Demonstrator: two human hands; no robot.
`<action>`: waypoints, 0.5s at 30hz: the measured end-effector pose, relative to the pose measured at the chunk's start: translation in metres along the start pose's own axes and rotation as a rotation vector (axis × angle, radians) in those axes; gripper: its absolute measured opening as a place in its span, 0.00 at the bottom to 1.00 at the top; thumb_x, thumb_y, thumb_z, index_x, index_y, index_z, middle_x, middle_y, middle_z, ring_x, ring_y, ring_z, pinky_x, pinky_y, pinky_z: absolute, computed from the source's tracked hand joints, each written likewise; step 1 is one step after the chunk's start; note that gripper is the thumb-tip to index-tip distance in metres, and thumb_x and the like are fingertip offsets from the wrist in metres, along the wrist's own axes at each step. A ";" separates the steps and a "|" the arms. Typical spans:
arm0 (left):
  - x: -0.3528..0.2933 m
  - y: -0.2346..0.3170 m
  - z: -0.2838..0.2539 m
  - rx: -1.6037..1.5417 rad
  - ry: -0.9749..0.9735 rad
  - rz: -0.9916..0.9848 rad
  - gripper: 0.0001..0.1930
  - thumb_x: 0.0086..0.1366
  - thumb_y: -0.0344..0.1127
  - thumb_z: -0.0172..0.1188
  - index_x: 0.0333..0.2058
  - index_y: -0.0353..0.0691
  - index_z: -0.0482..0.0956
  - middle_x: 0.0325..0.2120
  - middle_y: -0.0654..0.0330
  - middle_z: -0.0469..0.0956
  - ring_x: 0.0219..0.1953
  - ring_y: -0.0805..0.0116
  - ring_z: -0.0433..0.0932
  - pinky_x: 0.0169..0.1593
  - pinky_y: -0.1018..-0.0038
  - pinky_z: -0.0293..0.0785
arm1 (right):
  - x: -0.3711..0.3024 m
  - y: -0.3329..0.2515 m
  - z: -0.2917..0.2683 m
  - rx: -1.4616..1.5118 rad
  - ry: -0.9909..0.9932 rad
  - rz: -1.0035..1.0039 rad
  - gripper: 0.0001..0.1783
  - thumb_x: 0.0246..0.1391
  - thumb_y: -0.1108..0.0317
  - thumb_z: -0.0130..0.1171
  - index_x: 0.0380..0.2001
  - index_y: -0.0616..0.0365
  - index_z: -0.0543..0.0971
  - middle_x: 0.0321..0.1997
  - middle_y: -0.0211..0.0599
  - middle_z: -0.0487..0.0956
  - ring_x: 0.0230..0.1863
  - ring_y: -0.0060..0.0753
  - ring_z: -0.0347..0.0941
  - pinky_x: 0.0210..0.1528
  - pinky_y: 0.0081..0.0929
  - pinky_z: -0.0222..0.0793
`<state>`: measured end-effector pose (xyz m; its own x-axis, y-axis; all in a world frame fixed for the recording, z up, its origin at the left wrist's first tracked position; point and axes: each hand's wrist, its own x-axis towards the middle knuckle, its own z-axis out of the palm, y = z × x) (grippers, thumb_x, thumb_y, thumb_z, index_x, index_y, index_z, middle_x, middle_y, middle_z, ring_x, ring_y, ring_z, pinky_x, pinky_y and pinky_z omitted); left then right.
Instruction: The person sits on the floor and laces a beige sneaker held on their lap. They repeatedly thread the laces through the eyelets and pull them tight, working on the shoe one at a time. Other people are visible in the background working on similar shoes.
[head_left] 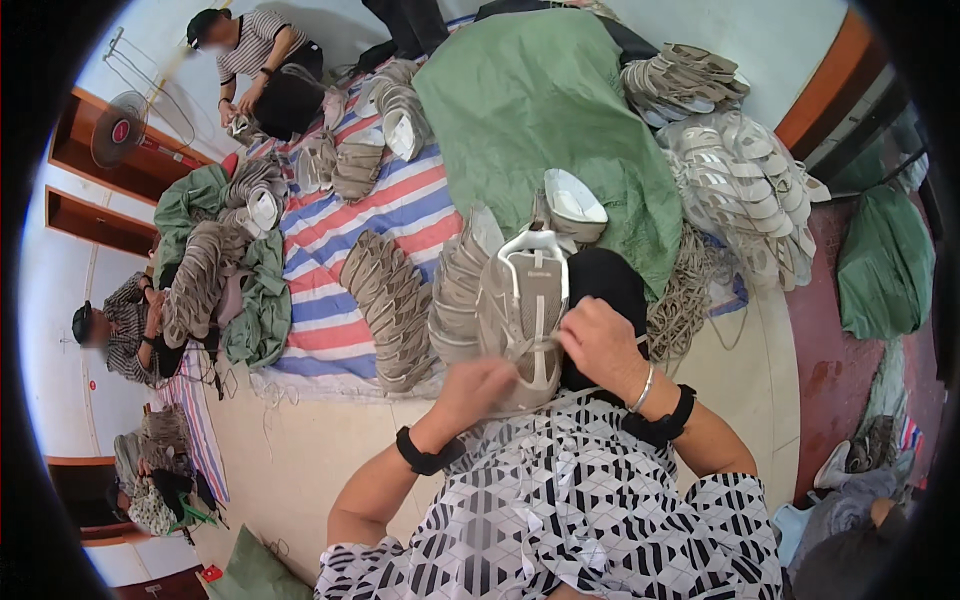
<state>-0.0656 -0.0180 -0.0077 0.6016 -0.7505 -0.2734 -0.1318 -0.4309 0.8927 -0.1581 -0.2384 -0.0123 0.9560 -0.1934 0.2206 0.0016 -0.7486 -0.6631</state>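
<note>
A beige-and-grey shoe upper (522, 290) with a white collar rests on my lap, its toe pointing toward me. My right hand (603, 345) is at the right side of its lacing, with thumb and fingers pinched on a pale shoelace (540, 345). To the left of the toe is my left hand (478, 392), smeared by motion, so its finger positions do not show. A length of lace trails in front of the toe. Just left of this upper stands a stack of nested uppers (465, 295).
Another stack of uppers (385, 310) lies on a striped sheet (330, 260). Ahead is a large green sack (540, 100). A bundle of laces (680, 300) hangs to the right, below bagged uppers (740, 190). Two other people (265, 50) sit working at the left.
</note>
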 end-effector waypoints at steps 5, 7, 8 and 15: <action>0.011 -0.002 0.001 -0.125 0.215 0.013 0.11 0.66 0.35 0.53 0.36 0.33 0.80 0.25 0.60 0.78 0.28 0.74 0.74 0.35 0.76 0.70 | -0.012 0.010 0.000 -0.134 -0.023 -0.162 0.10 0.43 0.66 0.64 0.29 0.54 0.75 0.29 0.35 0.70 0.34 0.38 0.69 0.35 0.33 0.63; 0.013 -0.012 0.007 -0.169 0.182 0.011 0.11 0.68 0.35 0.53 0.33 0.33 0.79 0.25 0.67 0.75 0.26 0.81 0.69 0.32 0.82 0.66 | -0.014 0.012 -0.004 -0.021 0.029 -0.124 0.08 0.46 0.69 0.61 0.31 0.55 0.75 0.30 0.36 0.71 0.35 0.40 0.70 0.36 0.33 0.65; 0.013 -0.012 0.008 -0.114 0.149 0.033 0.11 0.67 0.35 0.53 0.33 0.33 0.80 0.26 0.65 0.76 0.28 0.79 0.71 0.34 0.81 0.67 | -0.017 0.016 -0.006 0.051 0.058 -0.085 0.07 0.47 0.70 0.59 0.32 0.56 0.75 0.30 0.37 0.71 0.36 0.43 0.70 0.37 0.34 0.67; 0.015 -0.006 0.003 -0.188 0.077 -0.107 0.16 0.69 0.44 0.51 0.30 0.39 0.79 0.18 0.72 0.66 0.21 0.83 0.62 0.27 0.85 0.58 | 0.000 0.025 -0.009 0.343 -0.026 0.136 0.07 0.53 0.68 0.55 0.29 0.60 0.77 0.29 0.47 0.78 0.32 0.50 0.76 0.35 0.39 0.71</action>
<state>-0.0582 -0.0284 -0.0188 0.6639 -0.6618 -0.3483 0.0807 -0.3996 0.9131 -0.1605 -0.2634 -0.0223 0.9613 -0.2572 0.0984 -0.0322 -0.4598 -0.8874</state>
